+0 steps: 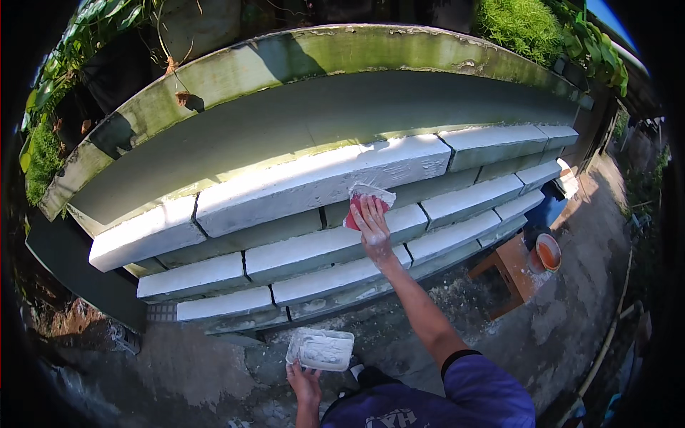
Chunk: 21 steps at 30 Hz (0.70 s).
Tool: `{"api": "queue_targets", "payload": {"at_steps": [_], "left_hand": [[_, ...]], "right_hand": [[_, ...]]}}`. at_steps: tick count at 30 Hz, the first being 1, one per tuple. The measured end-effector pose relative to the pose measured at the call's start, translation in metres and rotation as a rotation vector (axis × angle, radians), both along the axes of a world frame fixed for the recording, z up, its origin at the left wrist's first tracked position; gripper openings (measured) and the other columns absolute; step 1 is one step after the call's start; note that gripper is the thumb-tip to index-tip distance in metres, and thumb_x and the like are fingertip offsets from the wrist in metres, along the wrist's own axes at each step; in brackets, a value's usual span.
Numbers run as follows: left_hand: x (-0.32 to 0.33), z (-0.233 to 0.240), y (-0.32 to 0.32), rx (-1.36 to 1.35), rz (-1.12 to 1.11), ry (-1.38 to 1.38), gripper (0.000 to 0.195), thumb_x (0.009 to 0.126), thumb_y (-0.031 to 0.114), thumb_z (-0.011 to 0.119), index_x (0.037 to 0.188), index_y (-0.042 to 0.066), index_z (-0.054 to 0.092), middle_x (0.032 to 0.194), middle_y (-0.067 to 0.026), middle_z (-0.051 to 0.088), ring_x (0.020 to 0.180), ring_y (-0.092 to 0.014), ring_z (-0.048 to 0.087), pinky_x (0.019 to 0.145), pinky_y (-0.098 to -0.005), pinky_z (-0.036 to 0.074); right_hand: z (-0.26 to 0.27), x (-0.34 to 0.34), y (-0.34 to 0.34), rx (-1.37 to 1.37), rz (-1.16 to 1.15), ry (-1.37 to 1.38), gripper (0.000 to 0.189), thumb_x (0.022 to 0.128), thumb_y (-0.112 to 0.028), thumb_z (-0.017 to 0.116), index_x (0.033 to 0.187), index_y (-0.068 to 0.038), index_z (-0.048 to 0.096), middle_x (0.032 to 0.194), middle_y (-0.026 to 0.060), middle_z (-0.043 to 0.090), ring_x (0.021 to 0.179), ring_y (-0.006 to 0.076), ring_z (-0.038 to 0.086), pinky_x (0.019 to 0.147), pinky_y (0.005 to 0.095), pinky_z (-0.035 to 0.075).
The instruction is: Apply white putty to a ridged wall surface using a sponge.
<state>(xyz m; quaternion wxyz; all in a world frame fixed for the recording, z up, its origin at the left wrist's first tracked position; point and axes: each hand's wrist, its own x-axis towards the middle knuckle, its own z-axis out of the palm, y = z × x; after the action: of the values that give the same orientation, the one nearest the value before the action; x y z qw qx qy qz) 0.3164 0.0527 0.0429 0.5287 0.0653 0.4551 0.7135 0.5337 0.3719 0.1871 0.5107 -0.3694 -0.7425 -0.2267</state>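
Note:
My right hand (pixel 373 227) grips a red scraper pad (pixel 353 215) whose far edge is coated in white paste. It is spread against the front face of the top white-coated wall ledge (pixel 321 188), where wet streaks show to the right of the pad. Low in the view, my left hand (pixel 305 382) holds the near left edge of a shallow white plastic tray (pixel 320 349). White paste is smeared over the tray's inside. Several stepped ledges with white tops, such as the middle ledge (pixel 332 250), run below the top one, split by dark vertical gaps.
A mossy curved concrete rim (pixel 342 51) overhangs the ledges, with potted plants (pixel 519 29) above. On the right, a wooden stool (pixel 514 273) stands on the concrete ground beside an orange-lined bucket (pixel 547 252). A dark green panel (pixel 80 267) stands at the left.

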Motion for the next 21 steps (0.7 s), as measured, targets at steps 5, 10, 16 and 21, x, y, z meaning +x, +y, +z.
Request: {"api": "queue_targets", "payload": {"at_steps": [5, 10, 16, 21], "left_hand": [[-0.007, -0.002, -0.012, -0.026, 0.06, -0.045, 0.039, 0.098, 0.025, 0.05, 0.133, 0.011, 0.038, 0.137, -0.0112, 0.045, 0.122, -0.034, 0.049, 0.09, -0.0575, 0.049], [-0.005, 0.0, -0.016, -0.005, 0.035, -0.04, 0.041, 0.099, 0.026, 0.05, 0.134, 0.011, 0.037, 0.138, -0.012, 0.044, 0.122, -0.034, 0.049, 0.09, -0.0569, 0.049], [-0.001, 0.003, -0.022, 0.031, 0.02, -0.054, 0.041, 0.099, 0.026, 0.05, 0.135, 0.011, 0.036, 0.138, -0.0121, 0.045, 0.121, -0.033, 0.05, 0.09, -0.0548, 0.049], [0.01, 0.011, -0.014, 0.013, 0.01, -0.031, 0.038, 0.099, 0.024, 0.05, 0.133, 0.011, 0.037, 0.133, -0.0102, 0.049, 0.118, -0.029, 0.053, 0.085, -0.0486, 0.05]], "right_hand": [[-0.004, 0.011, -0.026, 0.055, 0.153, -0.201, 0.047, 0.08, -0.002, 0.058, 0.127, -0.008, 0.061, 0.136, 0.0174, 0.053, 0.128, 0.0329, 0.05, 0.108, 0.0482, 0.039], [0.05, 0.037, -0.01, 0.191, 0.003, -0.24, 0.048, 0.079, -0.004, 0.058, 0.127, -0.008, 0.06, 0.135, 0.017, 0.054, 0.126, 0.0322, 0.052, 0.107, 0.0458, 0.041], [-0.007, 0.046, -0.016, -0.045, 0.14, -0.321, 0.054, 0.075, 0.003, 0.059, 0.128, -0.006, 0.059, 0.136, 0.0155, 0.054, 0.125, 0.0311, 0.053, 0.108, 0.0443, 0.042], [-0.011, 0.016, -0.095, -0.199, 0.302, -0.094, 0.048, 0.08, 0.01, 0.053, 0.126, -0.004, 0.06, 0.125, 0.0155, 0.062, 0.117, 0.028, 0.06, 0.099, 0.04, 0.047]]}}
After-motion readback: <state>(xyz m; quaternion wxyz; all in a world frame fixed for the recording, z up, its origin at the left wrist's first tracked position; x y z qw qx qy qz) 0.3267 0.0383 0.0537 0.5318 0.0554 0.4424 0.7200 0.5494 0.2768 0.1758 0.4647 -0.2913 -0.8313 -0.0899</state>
